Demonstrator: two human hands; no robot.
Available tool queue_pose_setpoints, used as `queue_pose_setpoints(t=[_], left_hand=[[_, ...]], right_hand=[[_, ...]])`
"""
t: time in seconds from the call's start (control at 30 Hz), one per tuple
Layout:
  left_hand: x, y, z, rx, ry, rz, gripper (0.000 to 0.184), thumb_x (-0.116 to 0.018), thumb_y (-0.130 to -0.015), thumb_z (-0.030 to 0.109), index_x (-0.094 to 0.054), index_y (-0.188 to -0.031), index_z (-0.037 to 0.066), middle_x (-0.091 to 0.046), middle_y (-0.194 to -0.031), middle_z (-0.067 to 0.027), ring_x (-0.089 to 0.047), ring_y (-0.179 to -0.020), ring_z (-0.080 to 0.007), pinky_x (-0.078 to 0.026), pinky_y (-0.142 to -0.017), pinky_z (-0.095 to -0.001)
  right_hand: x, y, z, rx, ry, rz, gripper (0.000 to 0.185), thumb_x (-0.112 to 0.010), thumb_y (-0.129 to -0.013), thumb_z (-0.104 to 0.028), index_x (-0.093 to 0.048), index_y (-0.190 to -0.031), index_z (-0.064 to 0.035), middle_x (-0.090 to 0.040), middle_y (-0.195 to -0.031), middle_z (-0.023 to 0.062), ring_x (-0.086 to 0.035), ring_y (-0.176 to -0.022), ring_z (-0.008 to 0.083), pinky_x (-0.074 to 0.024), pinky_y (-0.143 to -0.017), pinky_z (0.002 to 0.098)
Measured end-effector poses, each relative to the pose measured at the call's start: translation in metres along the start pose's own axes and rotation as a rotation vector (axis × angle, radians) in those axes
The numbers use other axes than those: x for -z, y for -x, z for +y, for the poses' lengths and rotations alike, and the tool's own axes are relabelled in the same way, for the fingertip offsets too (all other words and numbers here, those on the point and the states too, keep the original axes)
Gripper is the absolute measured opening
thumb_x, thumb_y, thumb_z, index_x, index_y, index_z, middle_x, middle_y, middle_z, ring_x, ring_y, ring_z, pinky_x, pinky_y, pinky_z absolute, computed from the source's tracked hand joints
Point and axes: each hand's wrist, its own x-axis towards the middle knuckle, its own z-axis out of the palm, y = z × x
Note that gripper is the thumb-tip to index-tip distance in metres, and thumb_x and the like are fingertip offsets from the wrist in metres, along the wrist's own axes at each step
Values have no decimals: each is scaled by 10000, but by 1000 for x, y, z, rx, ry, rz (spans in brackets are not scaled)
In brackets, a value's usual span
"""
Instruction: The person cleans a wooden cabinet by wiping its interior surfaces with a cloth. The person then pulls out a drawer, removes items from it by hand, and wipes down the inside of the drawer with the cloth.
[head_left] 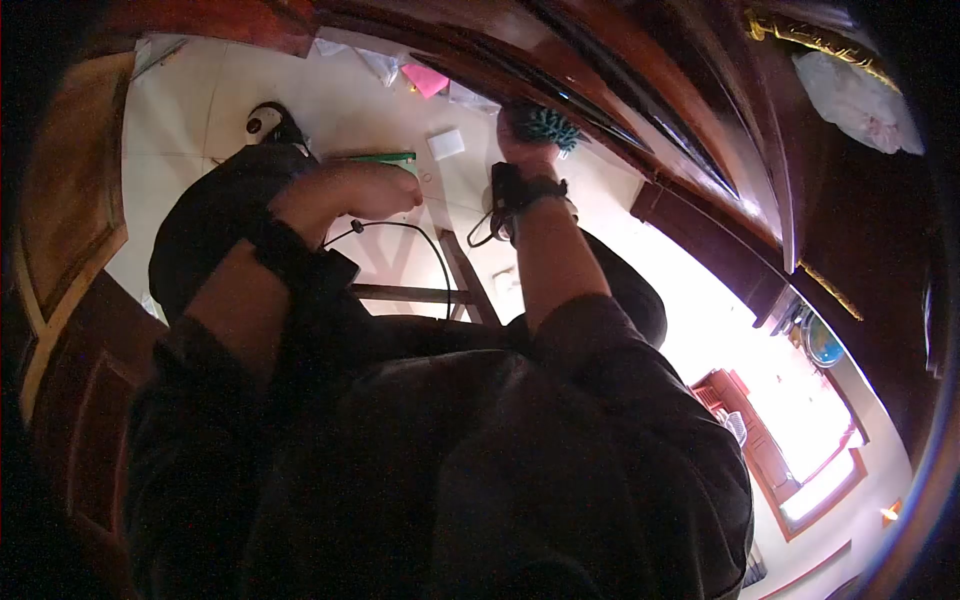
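My right hand (528, 142) reaches forward at the upper middle and holds a dark green, shaggy cloth or duster (548, 127) against the dark wooden furniture front (640, 120). Its fingers are mostly in shadow. Over my left knee is my left hand (378, 192), fingers curled in, with nothing visible in it. Just beyond that hand a green strip-like object (385, 157) lies on the tiled floor (200, 110). A small white square (445, 144) rests between the two hands. Both wrists carry dark straps, and a black cable loops near the left one.
A pink piece (427, 80) and clear plastic lie by the furniture base. A wooden stool frame (465, 275) shows between my legs. At the upper right hangs a white plastic bag (858, 103). Wooden panels (75, 190) stand at left; a bright doorway (800, 420) is at right.
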Motion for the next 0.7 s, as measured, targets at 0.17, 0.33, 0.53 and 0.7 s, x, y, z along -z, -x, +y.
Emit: queue_pose_setpoints(t=[0.17, 0.33, 0.53, 0.7], left_hand=[[8, 22, 16, 95, 244, 62, 357, -417, -920, 265, -593, -1145, 50, -612, -1155, -140, -570, -1061, -285, -425, -918, -382], [7, 22, 9, -31, 83, 97, 320, -434, -942, 251, -590, -1181, 109, -615, -1130, -151, -584, -1037, -287, -439, -928, -392], [2, 9, -5, 34, 222, 59, 309, -449, -950, 222, -580, -1209, 116, -603, -1159, -138, -573, -1054, -263, -436, -946, -390], [3, 15, -1, 84, 322, 67, 318, -455, -938, 192, -568, -1219, 98, -590, -1181, -126, -558, -1068, -236, -432, -946, -380]], right_hand=[[-2, 18, 15, 34, 167, -13, 408, -384, -923, -407, -605, -1141, -144, -624, -1153, 91, -567, -1076, 302, -428, -927, 514], [11, 3, 9, -41, 16, -140, 403, -420, -873, -436, -643, -1045, -148, -672, -1020, 55, -616, -939, 269, -475, -783, 451], [23, 20, 25, 31, 187, 68, 307, -479, -861, -428, -628, -981, -188, -671, -948, -11, -620, -748, 169, -404, -484, 265], [39, 28, 22, -13, 172, -30, 299, -468, -865, -413, -626, -974, -184, -667, -939, 7, -613, -734, 177, -375, -472, 259]])
